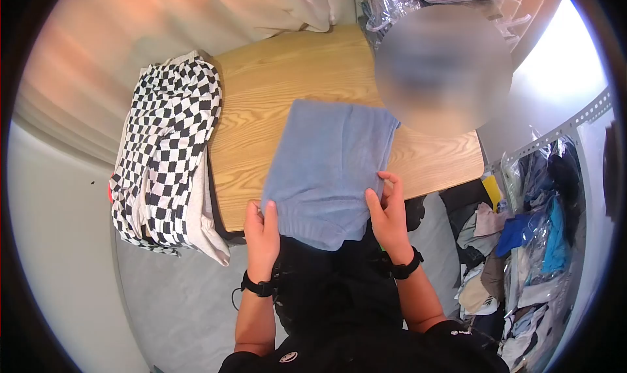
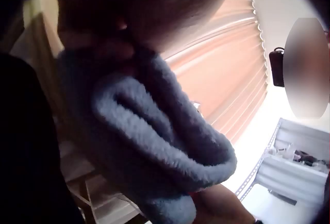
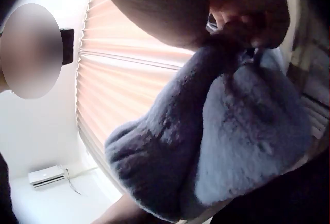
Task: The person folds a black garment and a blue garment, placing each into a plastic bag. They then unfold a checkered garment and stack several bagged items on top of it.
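Pinching one folded blue garment [image 1: 330, 164] across the near edge of one table [image 1: 274, 79], the left hand [image 1: 262, 239] and right hand [image 1: 390, 223] hide some fingers beneath it. One checkered garment [image 1: 166, 131] lies leftward; jumbled clothes [image 1: 486, 268] defy counting.

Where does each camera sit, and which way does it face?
Head: on the head, facing forward and down at the folded blue fleece garment; left grip, right grip, forearms, torso show.
Left wrist: on that wrist, facing the garment's folds; left grip above, right forearm below.
Right wrist: on that wrist, facing the garment's folds; right grip above, left forearm below.
Wrist views share the garment and peach curtain.
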Tool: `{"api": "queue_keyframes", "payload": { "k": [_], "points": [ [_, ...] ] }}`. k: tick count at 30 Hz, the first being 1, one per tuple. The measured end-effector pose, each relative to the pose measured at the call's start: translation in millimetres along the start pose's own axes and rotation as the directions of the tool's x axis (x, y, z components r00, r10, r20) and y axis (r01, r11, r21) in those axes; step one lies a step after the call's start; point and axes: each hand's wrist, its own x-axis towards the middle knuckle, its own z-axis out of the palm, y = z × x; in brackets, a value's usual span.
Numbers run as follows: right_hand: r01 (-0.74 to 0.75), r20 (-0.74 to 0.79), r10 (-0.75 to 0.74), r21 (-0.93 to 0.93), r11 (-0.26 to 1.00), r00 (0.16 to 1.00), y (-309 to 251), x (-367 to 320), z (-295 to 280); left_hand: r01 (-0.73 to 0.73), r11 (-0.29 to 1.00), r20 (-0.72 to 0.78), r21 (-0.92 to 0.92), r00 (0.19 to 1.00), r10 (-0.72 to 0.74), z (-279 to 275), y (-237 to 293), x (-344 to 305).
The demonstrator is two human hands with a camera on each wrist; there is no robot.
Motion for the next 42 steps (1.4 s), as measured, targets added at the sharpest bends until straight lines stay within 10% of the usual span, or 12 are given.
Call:
{"api": "queue_keyframes", "payload": {
  "k": [2, 7, 10, 14, 19, 23, 26, 30, 35, 37, 40, 42],
  "points": [
    [0.067, -0.018, -0.07, -0.157, 0.985, 0.997, -9, -1, -4, 0.094, 0.995, 0.143, 0.041, 0.985, -0.099, -8, 2, -2],
    [0.455, 0.107, -0.48, -0.547, 0.703, 0.871, -61, 32, -13, -0.396, 0.818, 0.194, 0.417, 0.918, 0.346, -30, 80, 34],
    [0.668, 0.419, -0.52, -0.474, 0.574, 0.744, -55, 63, 15, -0.867, 0.421, 0.601, 0.266, 0.491, 0.631, 2, 111, 73],
    [0.641, 0.504, -0.402, -0.664, 0.385, 0.764, -14, 78, 17, -0.809, 0.419, 0.805, 0.411, 0.538, 0.249, 16, 66, 82],
    [0.469, 0.37, -0.298, -0.775, 0.424, 0.88, -4, 79, -17, -0.645, 0.699, 0.767, 0.307, 0.603, 0.219, 10, 58, 75],
    [0.536, 0.413, -0.342, -0.652, 0.535, 0.844, -6, 69, -74, -0.623, 0.731, 0.669, 0.279, 0.672, 0.317, 16, 44, 69],
    [0.525, 0.302, -0.444, -0.638, 0.564, 0.844, -36, 59, -160, -0.757, 0.614, 0.677, 0.223, 0.573, 0.462, -9, 55, 48],
    [0.276, 0.03, -0.69, -0.929, 0.248, 0.723, -120, 34, -295, -0.783, 0.612, 0.842, 0.113, 0.403, 0.359, -14, 90, 13],
    [-0.297, -0.088, -0.857, -0.952, -0.078, 0.507, -184, 8, -495, -0.845, 0.505, 0.793, 0.177, 0.426, 0.435, -5, 63, 7],
    [-0.475, -0.156, -0.794, -0.861, -0.183, 0.588, -177, -2, -581, -0.856, 0.48, 0.791, 0.193, 0.425, 0.44, -3, 71, 4],
    [-0.781, -0.656, -0.52, -0.624, -0.035, 0.548, -168, -22, -584, -0.835, 0.527, 0.775, 0.155, 0.434, 0.46, -4, 66, 4],
    [-0.75, -0.71, -0.416, -0.655, 0.093, 0.568, -170, -31, -588, -0.833, 0.524, 0.774, 0.175, 0.446, 0.45, -7, 67, 3]
  ]
}}
